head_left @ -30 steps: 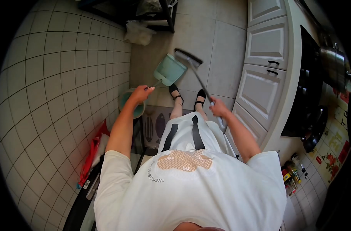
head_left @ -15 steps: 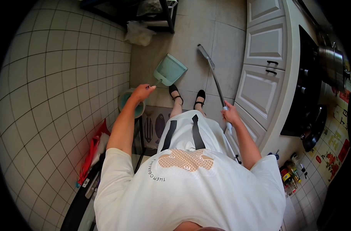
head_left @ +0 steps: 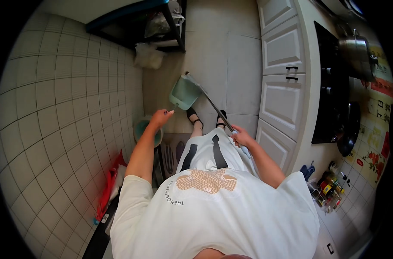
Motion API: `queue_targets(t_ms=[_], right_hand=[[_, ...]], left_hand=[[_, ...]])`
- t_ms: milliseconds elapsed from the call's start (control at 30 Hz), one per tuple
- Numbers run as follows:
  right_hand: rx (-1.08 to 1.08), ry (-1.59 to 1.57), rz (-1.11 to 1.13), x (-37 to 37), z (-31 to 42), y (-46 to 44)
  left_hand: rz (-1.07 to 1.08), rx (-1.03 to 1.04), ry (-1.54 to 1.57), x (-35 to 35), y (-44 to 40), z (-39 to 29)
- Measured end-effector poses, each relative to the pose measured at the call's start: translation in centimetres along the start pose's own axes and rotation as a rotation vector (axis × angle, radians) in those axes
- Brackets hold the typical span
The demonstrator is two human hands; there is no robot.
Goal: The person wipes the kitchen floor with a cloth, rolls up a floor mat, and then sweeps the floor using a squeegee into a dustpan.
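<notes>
My left hand [head_left: 161,117] is closed around the handle of a pale green dustpan [head_left: 185,93], whose pan is down by the floor ahead of my feet. In my right hand [head_left: 243,136] is the light-coloured grip of a long-handled broom [head_left: 216,109], its dark shaft slanting forward and left. The broom's head [head_left: 192,78] meets the dustpan's far right edge, its bristles partly hidden from above. Any dirt in the pan is too small to make out.
White cabinets [head_left: 282,101] with a black hob [head_left: 330,86] run along the right. A black rack [head_left: 175,28] and a plastic bag [head_left: 149,56] stand ahead on the left. Beside my left forearm is a bucket [head_left: 138,126]; a tiled wall [head_left: 67,95] rises beyond.
The broom has swung left, its head going from the open floor to the dustpan's edge. My right hand has moved inward, and the view has shifted slightly.
</notes>
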State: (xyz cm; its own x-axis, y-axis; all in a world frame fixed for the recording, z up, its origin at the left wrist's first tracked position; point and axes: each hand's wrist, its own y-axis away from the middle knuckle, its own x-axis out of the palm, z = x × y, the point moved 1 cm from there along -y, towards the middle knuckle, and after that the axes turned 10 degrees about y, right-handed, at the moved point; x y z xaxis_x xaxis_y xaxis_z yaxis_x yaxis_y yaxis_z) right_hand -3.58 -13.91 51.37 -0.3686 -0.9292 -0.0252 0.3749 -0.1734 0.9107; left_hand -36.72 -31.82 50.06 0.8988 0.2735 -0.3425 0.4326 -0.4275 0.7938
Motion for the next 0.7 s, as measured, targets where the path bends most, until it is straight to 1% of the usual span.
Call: queue_targets(t_ms=[67,200,300,367,500,600,667,700], right_hand=[[0.075,-0.037,-0.036,-0.9,0.1,1.5],[0.067,-0.086,-0.150,-2.3,-1.3,2.2],[0.061,-0.133,-0.238,-3.1,-1.6,2.7],[0.095,-0.190,-0.351,-3.4,-1.2,3.7],[0.098,-0.315,-0.432,-4.1,-2.7,3.1],[0.083,-0.334,-0.492,-4.8,-2.8,2.8],[0.068,-0.221,-0.554,-5.6,-2.7,2.1],[0.071,-0.229,-0.552,-6.3,-2.7,1.3]], left_hand=[[-0.010,0.114,-0.049,0.1,-0.9,1.1],[-0.011,0.176,-0.048,0.3,-2.6,1.9],[-0.007,0.184,-0.095,0.1,-2.9,0.5],[0.039,0.118,-0.038,0.0,-2.8,-0.9],[0.079,0.163,-0.037,0.3,-4.1,-2.5],[0.108,0.133,-0.015,0.8,-5.0,-4.1],[0.095,0.146,-0.043,1.4,-6.0,-4.9],[0.097,0.143,-0.051,1.6,-6.2,-5.6]])
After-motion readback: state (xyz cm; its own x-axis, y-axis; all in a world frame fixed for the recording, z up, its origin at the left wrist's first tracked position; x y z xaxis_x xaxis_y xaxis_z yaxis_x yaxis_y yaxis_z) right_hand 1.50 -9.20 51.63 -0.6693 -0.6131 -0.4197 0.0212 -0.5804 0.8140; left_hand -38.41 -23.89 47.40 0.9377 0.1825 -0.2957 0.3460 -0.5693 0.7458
